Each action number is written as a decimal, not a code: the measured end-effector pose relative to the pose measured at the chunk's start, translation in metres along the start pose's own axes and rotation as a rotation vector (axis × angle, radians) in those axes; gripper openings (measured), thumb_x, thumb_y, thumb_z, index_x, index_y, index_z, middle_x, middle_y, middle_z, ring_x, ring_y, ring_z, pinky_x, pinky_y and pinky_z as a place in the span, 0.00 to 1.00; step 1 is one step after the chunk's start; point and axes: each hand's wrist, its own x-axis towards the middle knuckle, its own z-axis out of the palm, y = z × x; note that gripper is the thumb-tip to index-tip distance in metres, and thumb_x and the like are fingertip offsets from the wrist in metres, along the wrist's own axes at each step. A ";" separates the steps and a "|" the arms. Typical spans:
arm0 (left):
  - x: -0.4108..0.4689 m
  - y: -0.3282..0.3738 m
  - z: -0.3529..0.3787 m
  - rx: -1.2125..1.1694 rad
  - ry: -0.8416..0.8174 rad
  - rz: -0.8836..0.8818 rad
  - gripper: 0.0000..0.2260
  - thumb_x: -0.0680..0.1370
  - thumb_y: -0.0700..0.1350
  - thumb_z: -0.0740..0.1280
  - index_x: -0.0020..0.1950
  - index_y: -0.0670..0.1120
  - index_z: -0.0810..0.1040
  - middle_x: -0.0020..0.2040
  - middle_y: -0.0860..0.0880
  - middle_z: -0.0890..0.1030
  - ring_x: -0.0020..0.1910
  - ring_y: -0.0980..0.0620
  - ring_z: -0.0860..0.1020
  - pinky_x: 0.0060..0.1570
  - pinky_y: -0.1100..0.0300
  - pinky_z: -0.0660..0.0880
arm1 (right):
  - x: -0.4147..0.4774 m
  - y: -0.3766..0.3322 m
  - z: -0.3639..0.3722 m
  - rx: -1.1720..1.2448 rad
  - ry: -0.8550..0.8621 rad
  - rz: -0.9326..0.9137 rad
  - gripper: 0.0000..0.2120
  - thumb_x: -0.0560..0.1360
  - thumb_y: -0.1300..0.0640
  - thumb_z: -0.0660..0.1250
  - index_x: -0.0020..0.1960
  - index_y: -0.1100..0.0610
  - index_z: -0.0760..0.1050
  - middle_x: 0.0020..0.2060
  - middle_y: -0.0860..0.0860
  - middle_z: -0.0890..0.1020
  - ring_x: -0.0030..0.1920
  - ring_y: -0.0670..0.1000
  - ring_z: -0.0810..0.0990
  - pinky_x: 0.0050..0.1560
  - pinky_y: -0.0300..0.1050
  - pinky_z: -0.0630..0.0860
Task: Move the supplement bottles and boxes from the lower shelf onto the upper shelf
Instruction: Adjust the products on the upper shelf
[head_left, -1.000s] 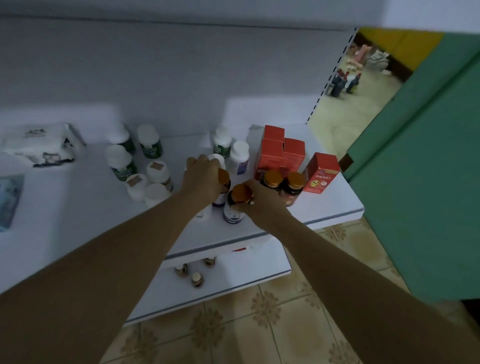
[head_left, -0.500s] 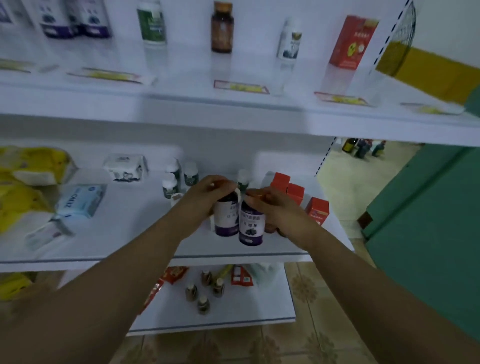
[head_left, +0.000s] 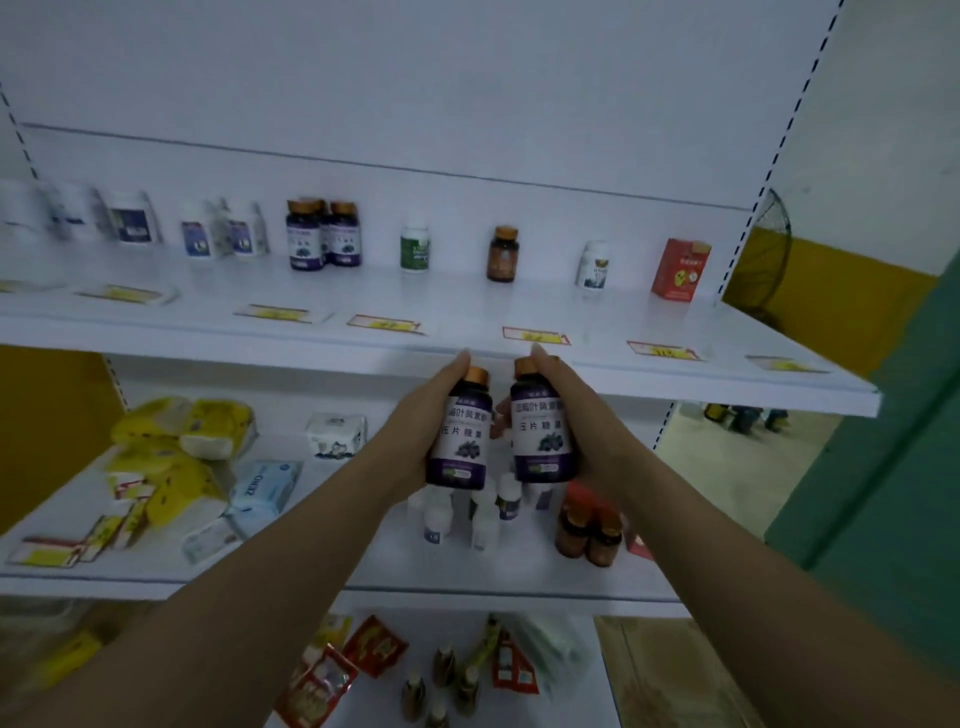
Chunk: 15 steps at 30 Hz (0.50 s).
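My left hand (head_left: 415, 431) grips a dark purple-labelled bottle (head_left: 460, 431) with a gold cap. A matching purple bottle (head_left: 543, 426) is held in my right hand (head_left: 584, 431). Both bottles are upright, side by side, just below the front edge of the upper shelf (head_left: 467, 353). On that shelf stand two more purple bottles (head_left: 322, 236), a green-labelled bottle (head_left: 414, 248), a brown bottle (head_left: 503, 254), a white bottle (head_left: 592, 265) and a red box (head_left: 680, 270). On the lower shelf (head_left: 467, 577) remain white bottles (head_left: 485, 519), two brown bottles (head_left: 589, 532) and red boxes (head_left: 587, 501), partly hidden by my arms.
Yellow packs (head_left: 176, 457) and tissue packets (head_left: 265, 486) lie on the left of the lower shelf. Price tags (head_left: 535, 335) line the upper shelf's front. Small bottles and red sachets (head_left: 374, 654) sit on the bottom shelf. A green wall (head_left: 893, 467) stands to the right.
Both hands closed on the two purple bottles on the lower shelf, lifted them off it and raised them to the upper shelf's edge. The view tilted upward.
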 end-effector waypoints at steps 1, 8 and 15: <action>-0.005 0.009 0.001 0.001 -0.003 0.014 0.16 0.76 0.58 0.63 0.44 0.45 0.78 0.35 0.45 0.83 0.31 0.48 0.81 0.35 0.57 0.80 | 0.000 -0.008 0.006 0.043 0.025 -0.019 0.15 0.76 0.43 0.62 0.50 0.55 0.72 0.34 0.55 0.81 0.32 0.52 0.81 0.36 0.43 0.81; -0.034 0.056 0.004 0.008 -0.033 0.174 0.16 0.77 0.57 0.63 0.43 0.43 0.74 0.30 0.44 0.79 0.25 0.49 0.77 0.31 0.59 0.77 | 0.001 -0.047 0.042 0.015 0.091 -0.137 0.18 0.73 0.38 0.63 0.50 0.53 0.75 0.34 0.54 0.82 0.32 0.53 0.80 0.41 0.48 0.79; -0.050 0.090 -0.015 0.065 0.032 0.249 0.18 0.76 0.58 0.63 0.47 0.43 0.76 0.32 0.44 0.81 0.27 0.47 0.78 0.32 0.57 0.78 | 0.009 -0.063 0.071 -0.013 0.025 -0.184 0.16 0.75 0.40 0.62 0.51 0.53 0.74 0.31 0.54 0.81 0.28 0.53 0.78 0.36 0.47 0.78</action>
